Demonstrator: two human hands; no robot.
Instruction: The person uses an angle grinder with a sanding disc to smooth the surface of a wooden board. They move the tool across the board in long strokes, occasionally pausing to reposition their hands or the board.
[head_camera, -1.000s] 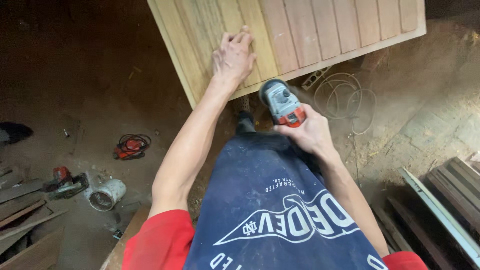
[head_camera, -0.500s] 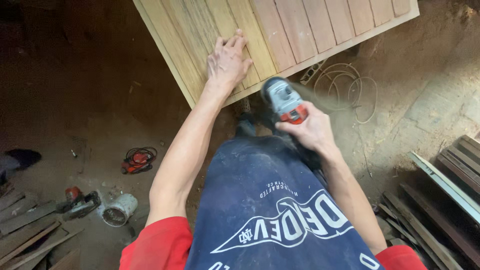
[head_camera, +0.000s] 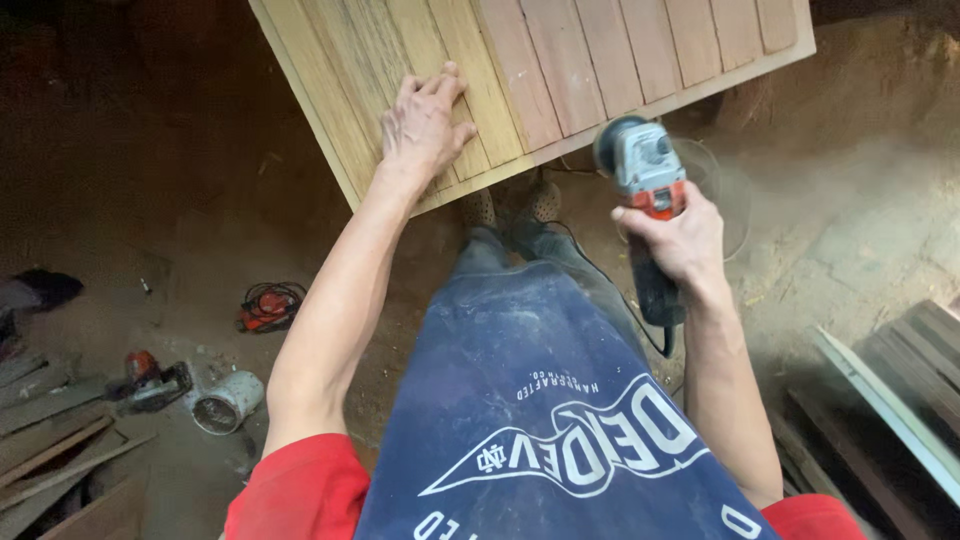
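from the head view, your left hand (head_camera: 422, 122) lies flat and open on the slatted wooden panel (head_camera: 560, 70) while your right hand (head_camera: 678, 238) grips the grinder (head_camera: 640, 165) at its near edge. dust hangs there, so that edge looks partly worked, with more edge left to the right.

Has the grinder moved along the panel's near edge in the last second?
Yes. The grinder, held in the right hand, has shifted rightward along the wooden panel edge, away from the left hand.
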